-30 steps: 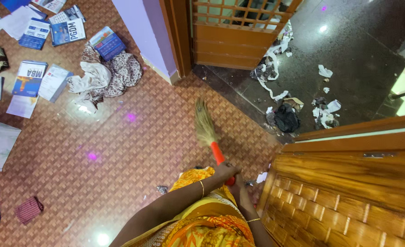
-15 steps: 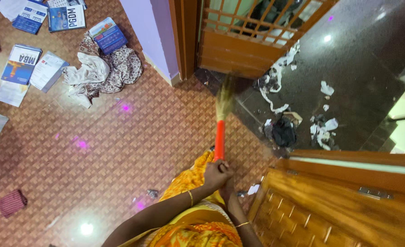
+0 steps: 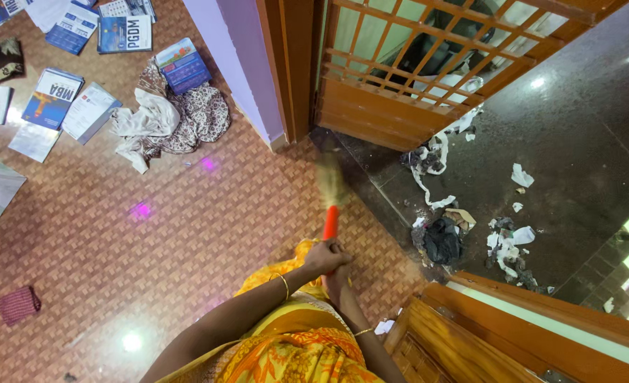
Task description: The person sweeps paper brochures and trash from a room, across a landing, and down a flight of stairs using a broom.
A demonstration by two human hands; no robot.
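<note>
Both my hands grip a broom [image 3: 330, 202] with an orange handle and straw-coloured bristles. My left hand [image 3: 324, 255] wraps the handle's lower end, and my right hand [image 3: 335, 279] sits just under it, partly hidden. The bristles are blurred and point toward the doorway threshold. On the dark floor beyond lies a litter pile [image 3: 463, 227] of torn white paper and a black crumpled bag. I wear yellow and orange clothing and thin bangles.
A wooden lattice gate [image 3: 414, 78] stands ahead, and a carved wooden door [image 3: 513, 340] at lower right. Books and booklets [image 3: 59, 99] and crumpled cloths [image 3: 172, 120] lie on the patterned floor at upper left. A small maroon cloth [image 3: 18, 305] lies at left.
The broom swung from left to toward the doorway, then drew back a little. My view shifted, bringing the gate closer and the carved door lower in the frame.
</note>
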